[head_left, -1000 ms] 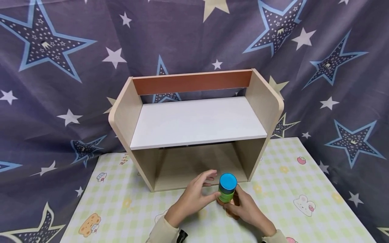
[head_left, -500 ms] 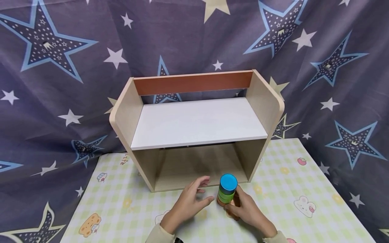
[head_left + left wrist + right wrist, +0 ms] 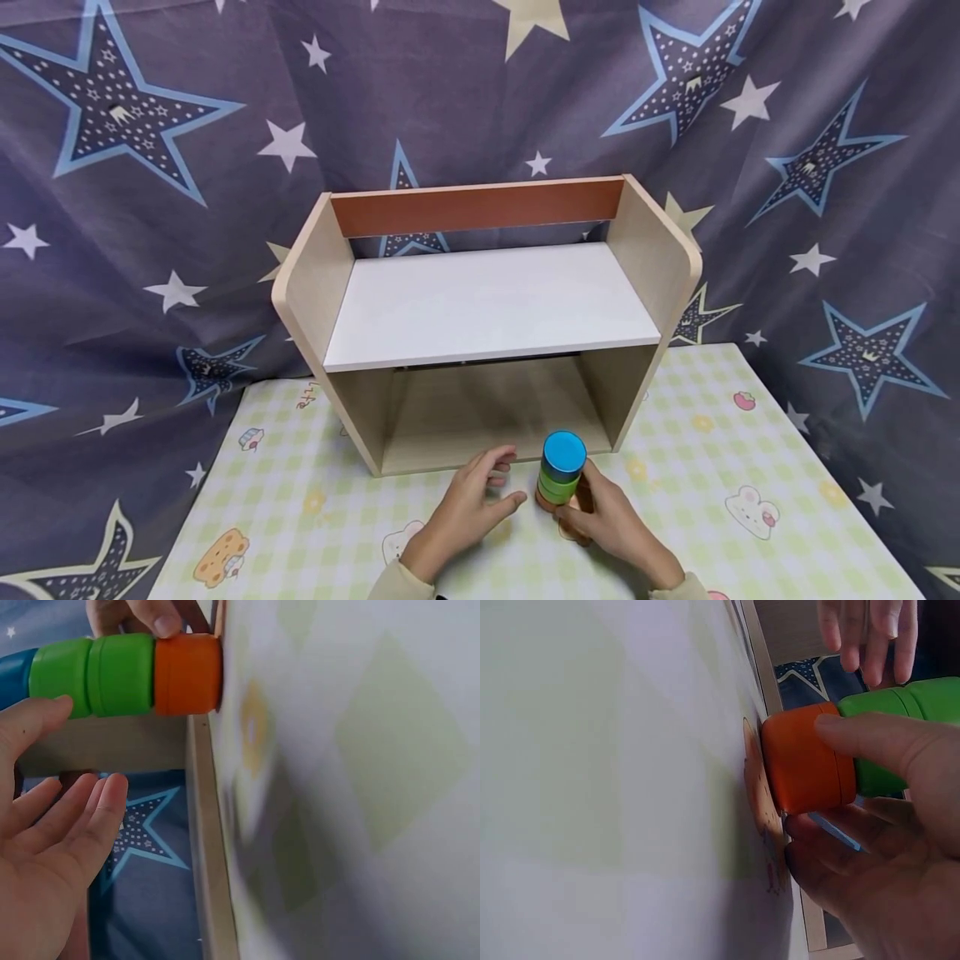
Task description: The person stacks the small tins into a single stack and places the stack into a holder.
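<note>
A column of short round cylinders stands upright on the table in front of the shelf. Its blue top (image 3: 565,452) shows in the head view. Below it in the left wrist view come two green cylinders (image 3: 120,675) and an orange cylinder (image 3: 187,673) at the base. My right hand (image 3: 611,521) holds the orange cylinder low down, thumb on one side and fingers curled on the other, as the right wrist view shows. To the left of the column, my left hand (image 3: 468,508) is held apart from it in the head view, fingers loosely bent around nothing.
A wooden shelf unit (image 3: 491,296) with a white board and a lower compartment stands just behind the hands. The table has a green checked cloth (image 3: 285,533) with printed figures. A dark curtain (image 3: 480,92) with stars hangs behind.
My left hand has drawn away from the column, toward the left and slightly down. My right hand and the column have stayed in place.
</note>
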`<state>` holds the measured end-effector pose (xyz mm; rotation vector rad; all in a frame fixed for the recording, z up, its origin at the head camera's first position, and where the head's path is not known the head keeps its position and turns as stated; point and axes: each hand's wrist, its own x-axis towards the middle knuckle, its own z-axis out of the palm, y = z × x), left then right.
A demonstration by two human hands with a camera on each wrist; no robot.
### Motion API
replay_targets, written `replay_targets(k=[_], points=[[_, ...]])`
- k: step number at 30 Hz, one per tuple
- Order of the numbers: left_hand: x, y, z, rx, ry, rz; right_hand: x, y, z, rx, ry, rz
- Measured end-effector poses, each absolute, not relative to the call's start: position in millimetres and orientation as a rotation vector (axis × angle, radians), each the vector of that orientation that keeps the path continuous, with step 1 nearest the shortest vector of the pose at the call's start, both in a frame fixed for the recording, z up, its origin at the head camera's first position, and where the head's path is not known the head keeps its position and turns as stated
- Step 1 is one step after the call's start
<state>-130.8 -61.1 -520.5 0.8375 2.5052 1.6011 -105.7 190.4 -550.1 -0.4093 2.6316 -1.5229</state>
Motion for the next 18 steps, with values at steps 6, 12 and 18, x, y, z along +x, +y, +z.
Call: replay_targets(k=[6,12,18], points=[[-131.5,-58.8,-529.2,0.8,2.445,1.616,-105.0,190.9,-549.9,-0.382,2.62,-1.538],[-132.4,-54.5,-535.7,0.782,2.397,1.623,-105.1,191.4,-549.6,-0.389,2.625,-1.548],[-132.9,-49.0,-539.9,0.738,2.361,1.611,-104.8,192.2,-549.8,-0.393,2.629,-1.561]])
